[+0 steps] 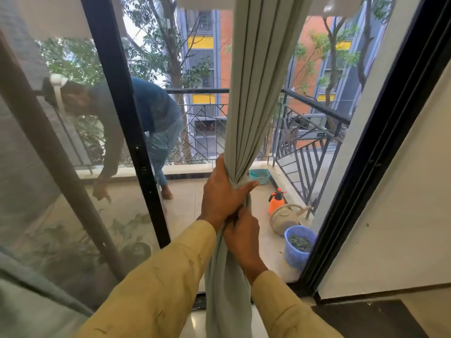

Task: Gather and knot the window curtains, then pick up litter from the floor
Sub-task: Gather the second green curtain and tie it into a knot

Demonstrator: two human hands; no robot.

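A pale grey-green curtain (253, 93) hangs from the top of an open balcony doorway, its folds bunched into one narrow column. My left hand (223, 191) is wrapped around the bunch at about waist height, thumb across the front. Just below it, my right hand (244, 237) grips the same gathered cloth, and the loose tail (227, 289) falls between my yellow sleeves to the floor. No litter shows on the indoor floor.
A black sliding-door frame (131, 132) stands left, another (361, 191) right. On the balcony a person in a blue shirt (156, 111) bends down. An orange spray bottle (277, 201), a cream watering can (285, 218), a blue bucket (299, 250) and a teal tray (260, 176) sit by the railing (314, 142).
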